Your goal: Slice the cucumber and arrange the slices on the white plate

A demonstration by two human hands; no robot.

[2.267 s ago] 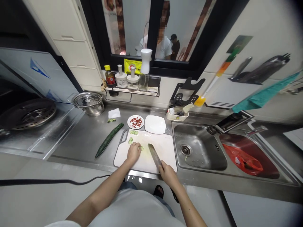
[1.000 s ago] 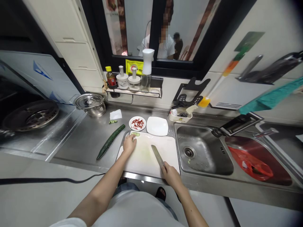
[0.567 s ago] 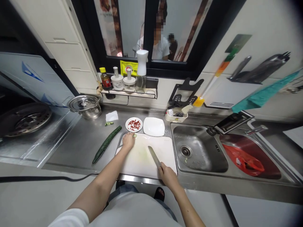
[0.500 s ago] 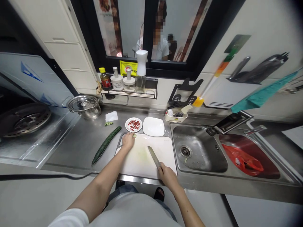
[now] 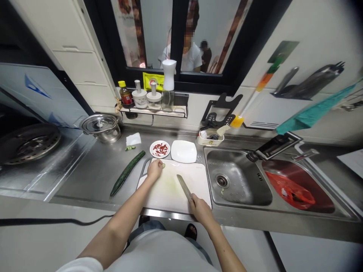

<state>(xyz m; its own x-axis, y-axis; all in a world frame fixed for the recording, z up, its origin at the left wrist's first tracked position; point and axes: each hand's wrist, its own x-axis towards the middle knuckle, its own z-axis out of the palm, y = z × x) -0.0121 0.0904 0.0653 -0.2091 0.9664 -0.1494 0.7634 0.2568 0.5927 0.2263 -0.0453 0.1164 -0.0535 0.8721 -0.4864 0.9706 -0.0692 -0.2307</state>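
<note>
My right hand is closed round the handle of a kitchen knife, whose blade lies over the white cutting board and points away from me. Near the board's far left corner, my left hand pinches a small cucumber piece, pale green with a dark rim. A whole dark green cucumber rests on the steel counter left of the board. Behind the board stand a small white plate of chopped red pieces and a white squarish plate.
Cucumber scraps lie by a white tissue. A lidded steel pot stands at the back left. The sink adjoins on the right, with a red plastic bag in its second basin. Above runs a shelf of seasoning jars.
My left hand has shifted slightly right and nearer me on the board with the cucumber piece. My right hand and the knife have barely moved.
</note>
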